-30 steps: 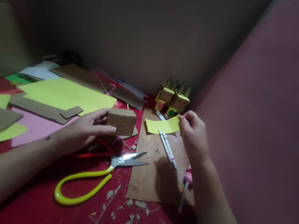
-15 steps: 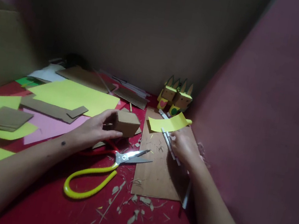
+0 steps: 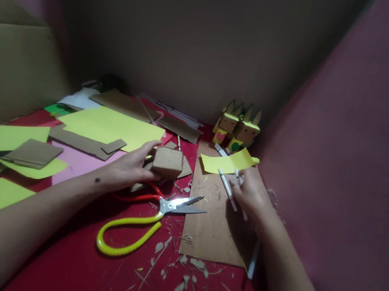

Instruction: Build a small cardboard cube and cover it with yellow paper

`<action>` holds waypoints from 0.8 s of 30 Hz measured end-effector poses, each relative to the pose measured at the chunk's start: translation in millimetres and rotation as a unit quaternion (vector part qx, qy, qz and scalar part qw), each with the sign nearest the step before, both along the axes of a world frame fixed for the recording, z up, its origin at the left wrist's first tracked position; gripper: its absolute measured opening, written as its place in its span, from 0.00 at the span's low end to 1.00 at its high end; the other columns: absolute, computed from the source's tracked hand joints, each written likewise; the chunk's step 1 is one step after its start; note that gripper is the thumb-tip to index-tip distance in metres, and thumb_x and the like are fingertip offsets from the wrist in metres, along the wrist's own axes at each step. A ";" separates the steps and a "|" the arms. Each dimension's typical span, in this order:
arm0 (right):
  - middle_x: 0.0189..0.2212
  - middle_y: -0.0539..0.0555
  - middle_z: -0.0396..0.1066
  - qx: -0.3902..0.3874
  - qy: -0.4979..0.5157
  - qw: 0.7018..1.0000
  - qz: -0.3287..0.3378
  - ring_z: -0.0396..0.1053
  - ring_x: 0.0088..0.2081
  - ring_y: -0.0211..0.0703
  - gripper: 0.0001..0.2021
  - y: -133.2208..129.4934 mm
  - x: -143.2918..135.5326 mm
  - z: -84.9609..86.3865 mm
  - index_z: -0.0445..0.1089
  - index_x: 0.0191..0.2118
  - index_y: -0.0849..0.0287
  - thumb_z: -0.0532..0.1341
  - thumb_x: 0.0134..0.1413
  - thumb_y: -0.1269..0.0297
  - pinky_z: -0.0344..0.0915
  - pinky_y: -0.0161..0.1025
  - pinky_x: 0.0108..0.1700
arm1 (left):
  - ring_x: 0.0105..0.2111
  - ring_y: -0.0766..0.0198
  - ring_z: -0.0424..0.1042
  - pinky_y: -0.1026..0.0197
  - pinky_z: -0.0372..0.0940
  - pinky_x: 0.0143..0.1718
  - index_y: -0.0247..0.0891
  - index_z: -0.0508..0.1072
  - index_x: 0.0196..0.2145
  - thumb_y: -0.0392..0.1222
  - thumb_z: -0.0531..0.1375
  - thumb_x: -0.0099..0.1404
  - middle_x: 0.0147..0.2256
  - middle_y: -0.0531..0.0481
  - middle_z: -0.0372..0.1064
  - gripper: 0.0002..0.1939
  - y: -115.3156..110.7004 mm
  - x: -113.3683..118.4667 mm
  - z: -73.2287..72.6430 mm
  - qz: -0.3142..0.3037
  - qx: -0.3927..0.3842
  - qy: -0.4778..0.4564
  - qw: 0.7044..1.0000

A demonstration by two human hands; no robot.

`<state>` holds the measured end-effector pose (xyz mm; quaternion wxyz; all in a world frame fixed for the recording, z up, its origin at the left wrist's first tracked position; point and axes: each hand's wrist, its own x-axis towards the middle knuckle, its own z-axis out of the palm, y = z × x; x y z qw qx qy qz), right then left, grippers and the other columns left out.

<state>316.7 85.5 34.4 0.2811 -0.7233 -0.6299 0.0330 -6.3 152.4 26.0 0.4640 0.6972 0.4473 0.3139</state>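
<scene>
My left hand [image 3: 136, 163] is beside the left side of a small closed cardboard box [image 3: 168, 162], thumb and forefinger spread apart. The box sits level over cardboard scraps. My right hand [image 3: 251, 188] is closed around a slim white stick [image 3: 244, 214], its fingers partly hidden. Another white stick [image 3: 227, 189] lies just left of those fingers, above a brown board [image 3: 202, 235]. A curled yellow paper strip [image 3: 226, 163] lies beyond the right hand. Scissors [image 3: 172, 206] with one red and one yellow handle lie between my hands, blades apart and pointing at the board.
Two small cardboard figures [image 3: 238, 125] with pointed tops stand at the back by the pink wall [image 3: 361, 167]. Yellow sheets [image 3: 109, 124], pink paper [image 3: 74, 161] and cardboard pieces [image 3: 34, 153] cover the left side. Cardboard shavings [image 3: 186, 279] litter the red tabletop [image 3: 102, 283] in front.
The box has turned from tilted to level, and my left fingers have spread beside it. My right hand has drawn slightly away from one white stick. The view has shifted a little left.
</scene>
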 end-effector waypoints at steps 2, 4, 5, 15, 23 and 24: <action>0.23 0.49 0.65 0.014 0.009 1.000 -0.026 0.61 0.27 0.45 0.23 -3.6 2.8 7.2 0.72 0.51 0.58 0.59 0.46 0.72 0.53 0.41 0.32 | 0.58 0.35 0.73 0.40 0.65 0.60 0.40 0.57 0.69 0.47 0.73 0.50 0.58 0.34 0.72 0.53 -0.6 0.1 1.0 0.002 0.000 0.006 1.000; 0.22 0.45 0.63 0.043 0.066 0.997 -0.023 0.62 0.25 0.43 0.27 -7.5 2.9 15.6 0.70 0.55 0.56 0.59 0.44 0.71 0.56 0.41 0.32 | 0.57 0.35 0.73 0.41 0.66 0.59 0.40 0.57 0.70 0.47 0.73 0.49 0.58 0.34 0.72 0.54 -0.9 0.3 1.1 0.006 0.008 0.011 1.000; 0.23 0.44 0.63 0.056 0.120 0.991 -0.005 0.61 0.24 0.41 0.27 -9.5 1.5 19.4 0.70 0.55 0.55 0.60 0.44 0.69 0.57 0.40 0.31 | 0.56 0.36 0.74 0.41 0.67 0.58 0.40 0.58 0.69 0.46 0.73 0.49 0.57 0.35 0.73 0.53 -0.8 0.3 0.6 0.008 0.018 0.011 1.000; 0.19 0.42 0.62 0.013 0.482 0.872 0.078 0.59 0.18 0.33 0.14 -22.7 -19.6 27.5 0.76 0.38 0.58 0.65 0.39 0.66 0.56 0.34 0.21 | 0.58 0.36 0.72 0.43 0.71 0.55 0.44 0.53 0.72 0.49 0.74 0.50 0.66 0.32 0.61 0.57 -1.8 -2.0 2.5 -0.007 0.001 0.009 1.000; 0.22 0.46 0.66 -0.029 0.661 0.728 0.179 0.66 0.22 0.37 0.14 -24.1 -23.3 25.9 0.74 0.38 0.56 0.67 0.40 0.66 0.63 0.33 0.20 | 0.58 0.42 0.69 0.45 0.64 0.62 0.45 0.69 0.61 0.57 0.66 0.65 0.57 0.42 0.72 0.30 -15.1 -1.8 8.6 0.111 0.236 -0.020 0.965; 0.24 0.46 0.66 -0.017 0.672 0.710 0.208 0.66 0.23 0.36 0.16 -25.8 -27.5 25.7 0.74 0.39 0.56 0.68 0.39 0.67 0.64 0.32 0.21 | 0.55 0.45 0.71 0.47 0.65 0.61 0.46 0.71 0.58 0.54 0.65 0.66 0.54 0.44 0.73 0.25 -19.4 -1.3 10.3 0.123 0.269 -0.027 0.955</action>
